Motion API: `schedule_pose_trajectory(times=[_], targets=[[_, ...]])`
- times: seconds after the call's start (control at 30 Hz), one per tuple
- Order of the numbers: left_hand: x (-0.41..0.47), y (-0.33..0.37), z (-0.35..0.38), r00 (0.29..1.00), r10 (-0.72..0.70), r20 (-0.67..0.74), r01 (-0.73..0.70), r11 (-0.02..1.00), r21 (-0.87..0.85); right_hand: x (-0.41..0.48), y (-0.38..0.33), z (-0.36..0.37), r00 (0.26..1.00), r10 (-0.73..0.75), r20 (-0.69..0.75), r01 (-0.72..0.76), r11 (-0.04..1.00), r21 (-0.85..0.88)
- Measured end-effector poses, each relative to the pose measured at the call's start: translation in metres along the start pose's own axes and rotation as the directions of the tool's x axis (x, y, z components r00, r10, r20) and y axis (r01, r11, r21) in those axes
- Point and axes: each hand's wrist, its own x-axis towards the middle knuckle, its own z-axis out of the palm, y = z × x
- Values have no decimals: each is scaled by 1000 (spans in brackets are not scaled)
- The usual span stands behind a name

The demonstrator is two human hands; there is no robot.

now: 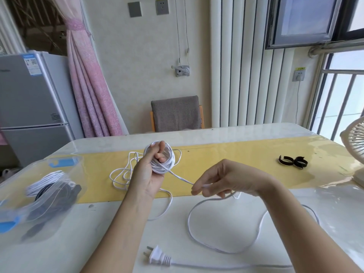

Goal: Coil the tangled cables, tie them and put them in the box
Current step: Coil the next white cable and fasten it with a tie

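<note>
Plug: flat on the table at the near edge, prongs pointing left, lead running off right. It is hard and probably the cable's one weighty part, so it would swing if lifted by the lead.
Box: clear, far left, with white and dark bundles already inside.
Tangle: loose white loops on the yellow strip, just left of the left hand, not yet wound.
Left hand: raised with the palm toward the camera, fingers curled through the coil and gripping it.
Coil: wound round the left fingers, held above the strip. It looks light, soft and springy, and the turns would likely slacken if the grip eased, so hold across all of them.
Cable: a taut strand from coil to right hand, then a wide slack loop on the table. It is thin and smooth and may slip, so a pinch suits it.
Right hand: palm down, wrist bent, thumb and forefinger pinching the cable, other fingers loosely curled.
Ties: two curled black straps, well right on the strip, untouched.
</note>
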Motion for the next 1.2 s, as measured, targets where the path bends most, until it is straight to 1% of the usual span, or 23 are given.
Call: schedule_pose_trajectory(times=[0.1,0.2,0.23,0.3,0.4,0.47,0.53,0.57,0.6,0.67,0.7,0.73,0.8,0.83,0.87,0.9,0.93,0.97,1.0,1.07,1.1,1.13,1.2], targets=[[-1,1,1,1000,7,10,-8,998,68,-3,0,-7,994,-81,-80,88,991,98],[1,-1,-3,999,-10,34,8,998,58,0,-3,-4,980,-175,-91,191,960,207],[2,-2,-4,999,-3,46,0,997,71,2,-4,-2,979,-182,-89,198,953,229],[4,-3,-7,998,27,58,-33,992,119,5,-5,1,989,-127,-73,139,973,186],[6,-5,-8,997,52,49,-59,986,157,5,-4,4,999,-36,-13,36,999,33],[6,-5,-6,996,63,62,-74,977,199,7,-6,6,994,-78,-81,86,992,97],[5,-7,-5,992,74,105,-100,958,270,8,-8,6,961,-165,-224,218,946,240],[5,-9,-5,986,104,132,-145,922,359,8,-9,5,936,-200,-289,284,915,287],[5,-12,-6,975,150,166,-213,843,495,8,-11,5,915,-230,-333,337,888,313],[3,-19,-8,940,210,269,-341,573,745,6,-14,5,886,-286,-366,412,848,334],[3,-23,-9,926,216,311,-377,436,817,5,-15,5,880,-312,-357,433,836,336],[3,-27,-11,918,207,339,-392,322,862,4,-16,5,881,-333,-335,441,833,333],[3,-34,-14,916,202,348,-379,147,914,3,-17,6,893,-355,-275,432,849,305],[3,-35,-15,915,213,342,-369,102,924,3,-16,7,901,-357,-248,420,861,285],[3,-35,-16,918,220,330,-356,88,930,3,-16,7,908,-354,-223,407,874,266],[3,-35,-16,922,224,315,-343,95,935,4,-14,7,915,-349,-202,393,885,249],[5,-34,-17,931,219,291,-325,137,936,4,-13,7,922,-343,-182,379,895,234],[5,-33,-15,945,209,251,-297,228,927,4,-13,7,929,-334,-161,363,905,222],[5,-31,-14,962,193,191,-252,370,894,4,-12,7,936,-322,-140,346,915,210],[3,-25,-8,986,144,81,-158,673,723,3,-12,6,951,-291,-102,305,936,177],[3,-22,-6,992,109,65,-126,793,596,3,-12,6,960,-267,-88,278,948,153],[2,-18,-3,994,83,71,-107,876,470,3,-11,6,968,-238,-75,246,961,125],[-4,-11,2,993,70,91,-93,957,276,4,-8,7,984,-172,-33,174,983,57]])
